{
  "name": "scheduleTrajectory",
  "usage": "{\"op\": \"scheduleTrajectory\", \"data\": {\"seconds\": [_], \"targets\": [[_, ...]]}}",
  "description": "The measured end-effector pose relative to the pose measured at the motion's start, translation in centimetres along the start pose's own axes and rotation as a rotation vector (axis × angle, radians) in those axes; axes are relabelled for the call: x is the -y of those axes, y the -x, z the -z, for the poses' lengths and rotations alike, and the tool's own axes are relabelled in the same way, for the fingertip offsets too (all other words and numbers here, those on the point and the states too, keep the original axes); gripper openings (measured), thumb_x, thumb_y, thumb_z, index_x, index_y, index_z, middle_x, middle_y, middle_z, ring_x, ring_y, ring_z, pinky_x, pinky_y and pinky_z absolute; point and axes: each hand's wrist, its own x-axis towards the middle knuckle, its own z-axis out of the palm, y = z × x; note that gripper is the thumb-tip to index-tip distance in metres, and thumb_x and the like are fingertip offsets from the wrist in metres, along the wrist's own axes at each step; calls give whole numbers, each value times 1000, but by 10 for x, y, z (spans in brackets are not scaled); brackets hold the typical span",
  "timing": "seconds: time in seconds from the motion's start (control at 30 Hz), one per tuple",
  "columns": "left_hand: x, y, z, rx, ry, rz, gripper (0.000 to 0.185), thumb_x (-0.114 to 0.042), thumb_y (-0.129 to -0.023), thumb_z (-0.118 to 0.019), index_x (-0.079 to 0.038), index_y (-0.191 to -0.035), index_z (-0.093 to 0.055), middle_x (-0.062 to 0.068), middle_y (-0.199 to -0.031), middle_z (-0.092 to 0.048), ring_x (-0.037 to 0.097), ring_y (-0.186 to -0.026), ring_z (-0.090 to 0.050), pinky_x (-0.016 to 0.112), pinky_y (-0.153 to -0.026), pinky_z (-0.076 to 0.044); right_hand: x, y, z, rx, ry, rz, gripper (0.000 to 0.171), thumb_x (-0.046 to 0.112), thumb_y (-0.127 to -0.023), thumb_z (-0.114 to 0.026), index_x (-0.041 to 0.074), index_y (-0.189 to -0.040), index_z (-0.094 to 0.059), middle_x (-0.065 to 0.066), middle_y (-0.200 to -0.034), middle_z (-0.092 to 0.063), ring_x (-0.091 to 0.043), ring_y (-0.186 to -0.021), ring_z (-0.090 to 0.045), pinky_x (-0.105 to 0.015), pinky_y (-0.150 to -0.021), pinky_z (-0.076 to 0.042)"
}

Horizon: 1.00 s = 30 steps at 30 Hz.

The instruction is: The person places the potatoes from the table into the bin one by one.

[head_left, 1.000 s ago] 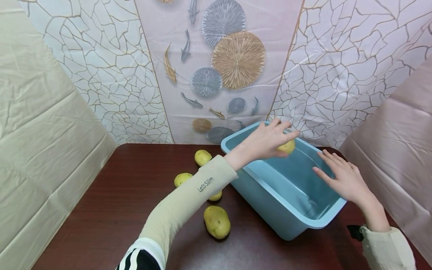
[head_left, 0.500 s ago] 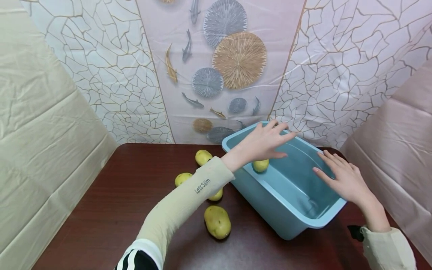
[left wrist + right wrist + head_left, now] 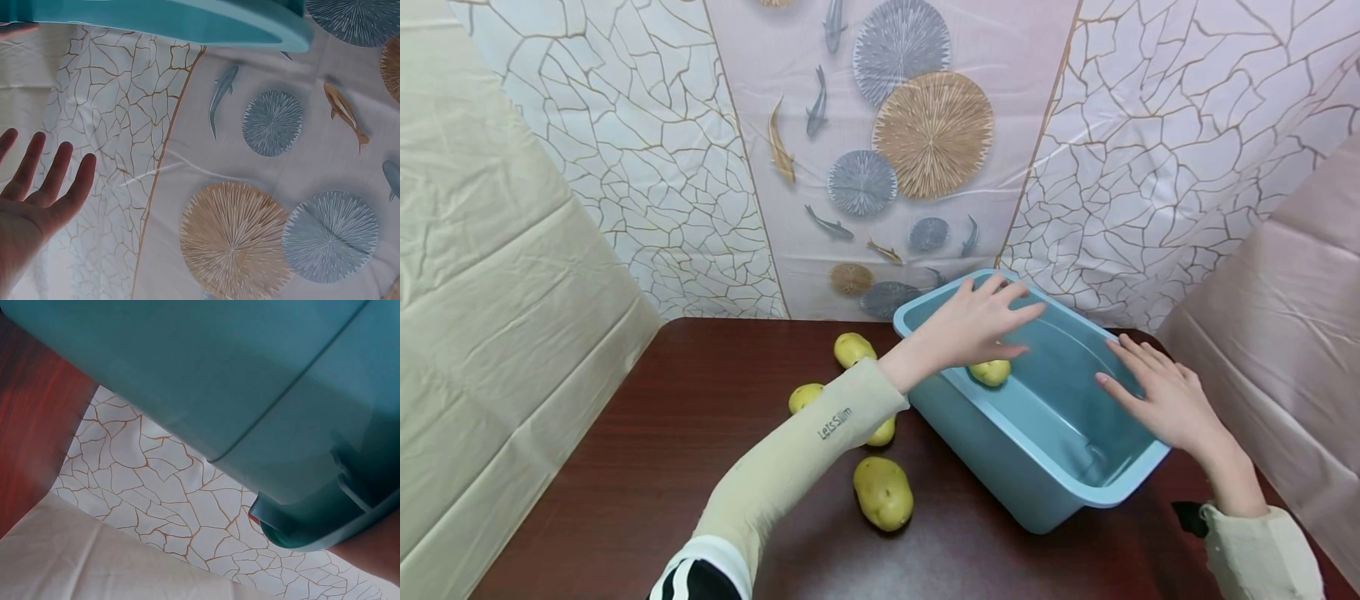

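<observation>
My left hand (image 3: 973, 327) hovers over the far left part of a blue plastic tub (image 3: 1037, 454), fingers spread and holding nothing. Just under its thumb, inside the tub, lies a yellow potato (image 3: 991, 373), partly covered by the hand. In the left wrist view the same hand (image 3: 44, 194) shows with its fingers apart below the tub's rim (image 3: 187, 22). My right hand (image 3: 1157, 392) rests on the tub's right rim with extended fingers. The right wrist view shows the tub's outer wall (image 3: 187, 381), and the hand's fingers are hidden there.
Left of the tub, several potatoes lie on the dark wooden table (image 3: 647, 467): a large one (image 3: 883, 493) in front, one (image 3: 852, 349) at the back, others partly behind the left sleeve (image 3: 805, 450). A patterned cloth (image 3: 865, 125) hangs behind the table.
The left hand has let go of a potato, which dropped into the tub and rolled a little. That hand has drawn back slightly left; the right hand stays put.
</observation>
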Motion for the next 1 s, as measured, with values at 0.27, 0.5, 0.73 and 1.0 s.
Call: {"op": "scheduleTrajectory", "data": {"seconds": [0.27,0.5,0.73,1.0], "targets": [[1,17,-2,-33,18,20,46,-47,-87,-48,-26,-127,-47,0,-127,-47,19,-115,-42,36,-77,-42,0,0,0,-3,-6,6,66,43,-90,-44,6,-141,-25,-26,-144,-20,-47,-130,-16,-67,-88,-13],[2,29,1,-42,7,41,44,-45,-87,-49,-25,-126,-48,0,-126,-48,19,-115,-43,36,-76,-44,1,2,0,-6,-22,15,65,43,-90,-43,7,-141,-24,-26,-144,-19,-47,-131,-14,-68,-88,-12],[4,41,-5,-54,-9,60,38,-44,-88,-48,-25,-120,-51,0,-124,-50,19,-113,-45,38,-77,-45,1,2,1,-8,-26,18,65,42,-90,-43,8,-142,-23,-25,-145,-18,-47,-131,-13,-67,-87,-13],[6,54,-10,-118,-21,78,35,-44,-88,-48,-24,-115,-55,0,-120,-53,19,-110,-48,36,-73,-45,1,2,0,-12,-26,22,64,41,-90,-43,9,-142,-22,-25,-145,-17,-46,-132,-12,-67,-87,-14]]}}
